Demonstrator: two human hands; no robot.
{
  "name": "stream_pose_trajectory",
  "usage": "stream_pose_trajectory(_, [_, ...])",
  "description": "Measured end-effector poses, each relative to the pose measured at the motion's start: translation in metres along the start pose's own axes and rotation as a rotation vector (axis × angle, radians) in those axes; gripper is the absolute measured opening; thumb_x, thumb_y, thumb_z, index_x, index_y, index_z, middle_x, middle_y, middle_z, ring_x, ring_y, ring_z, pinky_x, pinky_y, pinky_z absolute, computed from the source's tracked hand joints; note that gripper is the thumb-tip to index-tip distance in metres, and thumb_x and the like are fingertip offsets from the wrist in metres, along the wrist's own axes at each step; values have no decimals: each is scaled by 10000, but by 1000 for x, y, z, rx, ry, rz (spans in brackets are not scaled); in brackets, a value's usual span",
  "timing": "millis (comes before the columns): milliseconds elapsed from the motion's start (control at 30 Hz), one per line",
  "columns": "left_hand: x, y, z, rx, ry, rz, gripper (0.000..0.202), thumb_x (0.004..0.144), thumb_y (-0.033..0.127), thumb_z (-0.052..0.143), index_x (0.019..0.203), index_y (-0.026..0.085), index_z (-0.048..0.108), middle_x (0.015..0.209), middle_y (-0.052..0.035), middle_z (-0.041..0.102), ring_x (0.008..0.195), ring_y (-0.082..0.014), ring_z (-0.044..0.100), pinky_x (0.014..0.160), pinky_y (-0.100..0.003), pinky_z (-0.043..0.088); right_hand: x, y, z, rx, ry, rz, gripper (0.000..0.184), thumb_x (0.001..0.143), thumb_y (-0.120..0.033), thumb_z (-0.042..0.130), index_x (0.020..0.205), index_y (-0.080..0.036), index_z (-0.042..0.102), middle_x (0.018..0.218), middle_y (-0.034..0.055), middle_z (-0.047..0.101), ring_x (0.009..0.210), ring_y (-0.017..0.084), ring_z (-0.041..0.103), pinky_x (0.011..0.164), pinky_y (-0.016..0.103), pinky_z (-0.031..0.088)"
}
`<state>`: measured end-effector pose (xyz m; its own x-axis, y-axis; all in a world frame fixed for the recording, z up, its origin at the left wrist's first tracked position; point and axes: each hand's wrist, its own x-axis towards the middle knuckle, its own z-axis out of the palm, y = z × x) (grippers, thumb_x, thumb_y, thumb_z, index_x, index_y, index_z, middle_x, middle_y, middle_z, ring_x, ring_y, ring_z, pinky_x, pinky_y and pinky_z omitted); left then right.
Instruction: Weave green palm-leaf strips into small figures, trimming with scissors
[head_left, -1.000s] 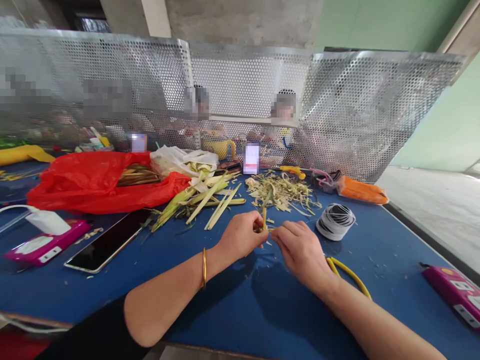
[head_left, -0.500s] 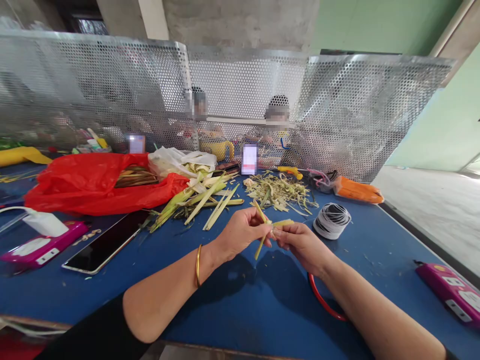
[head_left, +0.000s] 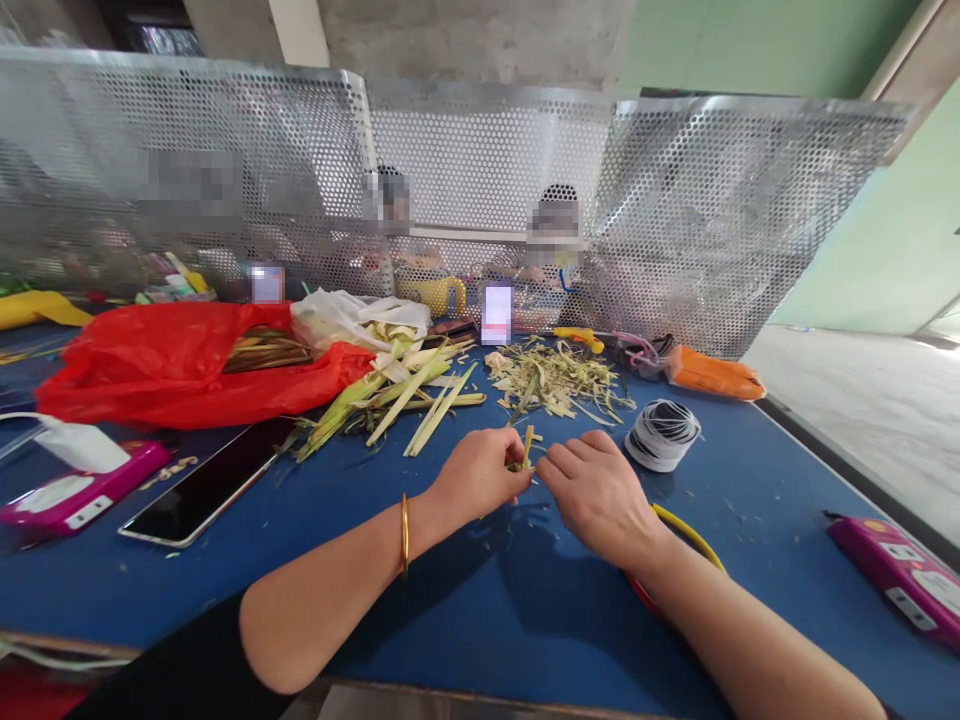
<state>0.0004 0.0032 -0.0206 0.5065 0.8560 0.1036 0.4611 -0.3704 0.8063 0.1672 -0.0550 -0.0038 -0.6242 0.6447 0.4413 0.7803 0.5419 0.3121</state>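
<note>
My left hand and my right hand meet low over the blue table, both pinched on a short yellow-green leaf strip that sticks up between them. A gold bangle sits on my left wrist. Yellow and red handles of a tool lie under my right wrist. Long green leaf stalks lie just beyond my left hand, and a heap of leaf trimmings lies beyond my right hand.
A red plastic bag with stalks lies at the left, next to a phone and a pink case. A coil of white cord, an orange object and another pink case lie to the right. Perforated metal screens stand behind, with people beyond.
Both hands have come back down toward the table from a raised hold. The strip, spread sideways half a second ago, now stands short and upright between my fingers.
</note>
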Motion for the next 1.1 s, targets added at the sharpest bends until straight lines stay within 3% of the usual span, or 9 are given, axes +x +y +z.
stream_pose_trajectory(133, [-3,3,-4,47,-111,-3,56,655,167,557,647,209,520,536,37,606,490,-162,643,453,-211,388,1,2,4,179,-22,34,259,890,-76,398,719,-165,572,673,32,566,630,151,443,677,334,264])
stream_pose_trajectory(300, [-2,10,-15,-275,-363,9,68,674,165,597,708,187,542,612,17,657,530,-147,639,506,-219,454,1,18,11,1039,-210,503,235,844,-300,529,654,-169,570,602,-23,516,579,115,427,574,259,297])
stream_pose_trajectory(367, [-2,13,-18,-430,-398,-5,86,695,176,622,735,175,545,647,7,670,534,-135,638,537,-226,481,1,22,12,1330,-278,680,266,770,-386,601,624,-168,562,551,-45,466,542,101,376,536,246,277])
stream_pose_trajectory(433, [-2,17,-20,-550,-380,-23,104,709,178,639,743,164,541,651,1,671,530,-126,637,557,-231,494,2,21,13,1469,-264,791,276,708,-406,644,604,-164,564,530,-52,451,531,92,347,532,244,265])
stream_pose_trajectory(533, [-2,19,-21,-673,-285,-85,137,723,197,667,759,150,544,641,-6,668,515,-116,632,555,-227,497,3,17,15,1497,-176,828,257,672,-393,665,609,-156,590,546,-39,491,544,93,364,541,246,274])
stream_pose_trajectory(700, [1,15,-20,-777,-180,-255,183,728,229,698,787,139,550,663,-25,678,513,-118,639,563,-226,501,1,22,24,1341,-58,896,279,688,-432,645,637,-159,616,531,-44,478,511,92,359,508,244,264])
stream_pose_trajectory(800, [3,13,-19,-815,-160,-322,161,748,232,686,793,138,564,681,-30,685,519,-112,639,569,-219,505,1,28,25,1295,3,928,266,710,-429,635,646,-172,610,519,-53,452,512,97,361,505,243,271])
stream_pose_trajectory(967, [3,13,-18,-873,-177,-374,122,757,201,674,799,133,582,693,-30,683,522,-103,633,576,-212,515,4,22,18,1385,51,810,252,722,-386,657,866,-180,666,723,-9,597,661,135,484,622,263,370])
stream_pose_trajectory(1100, [2,14,-17,-922,-206,-404,96,759,175,657,812,125,595,695,-36,680,519,-101,627,579,-214,523,3,12,24,1358,50,791,244,716,-366,661,872,-180,681,742,0,625,651,137,498,635,277,388])
